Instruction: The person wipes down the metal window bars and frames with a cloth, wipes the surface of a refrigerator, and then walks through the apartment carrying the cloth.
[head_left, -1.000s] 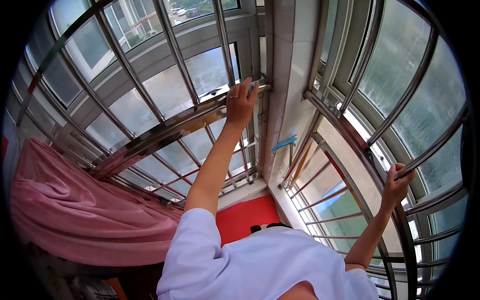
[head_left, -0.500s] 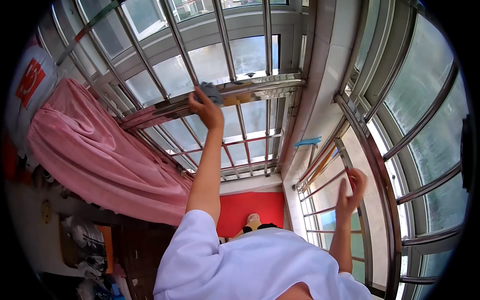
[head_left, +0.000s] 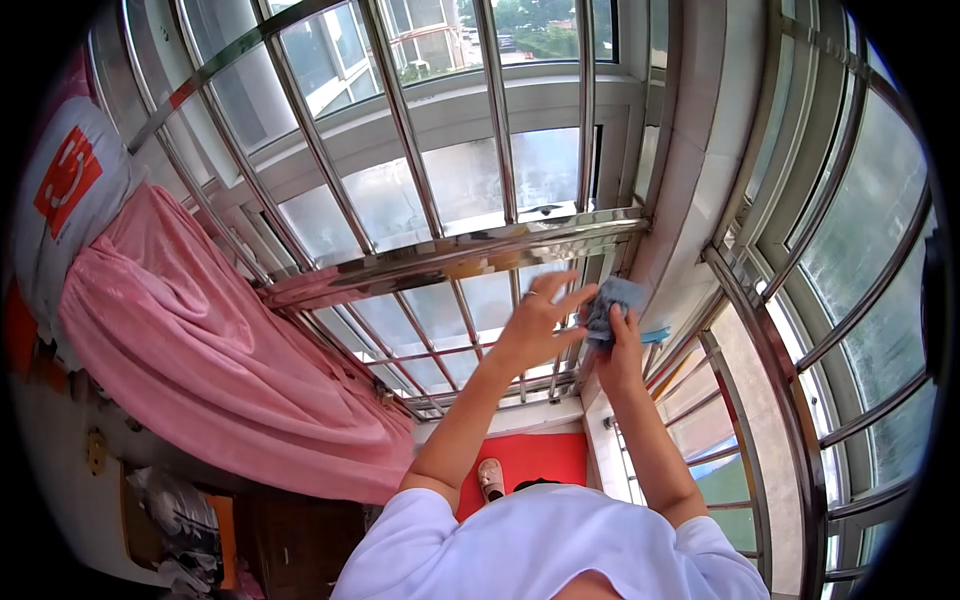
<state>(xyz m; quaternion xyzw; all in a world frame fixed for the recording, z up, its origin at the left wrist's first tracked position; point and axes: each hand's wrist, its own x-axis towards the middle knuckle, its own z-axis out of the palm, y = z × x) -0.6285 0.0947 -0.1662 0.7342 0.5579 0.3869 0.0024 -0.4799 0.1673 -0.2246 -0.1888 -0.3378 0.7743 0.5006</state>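
Observation:
A crumpled grey-blue cloth (head_left: pixel 612 305) is in my right hand (head_left: pixel 622 345), whose fingers and thumb close on its lower part. Just left of the cloth, my left hand (head_left: pixel 545 318) has its fingers spread, with nothing held in it; its fingertips are slightly blurred. Both hands are in front of the window grille, below its wide shiny metal rail (head_left: pixel 460 252). Behind the right hand, a bright blue item (head_left: pixel 655 335) shows in part.
Pink fabric (head_left: pixel 220 370) drapes at the left beside a white bag with a red print (head_left: pixel 75 190). Metal bars (head_left: pixel 850 300) and a curved rail stand at the right. A red mat (head_left: pixel 540 455) lies on the floor, with one foot on it.
The cloth has passed from my left hand at the rail to my right hand. My right hand has moved left from near the right-hand bars, and my left hand has moved right and down.

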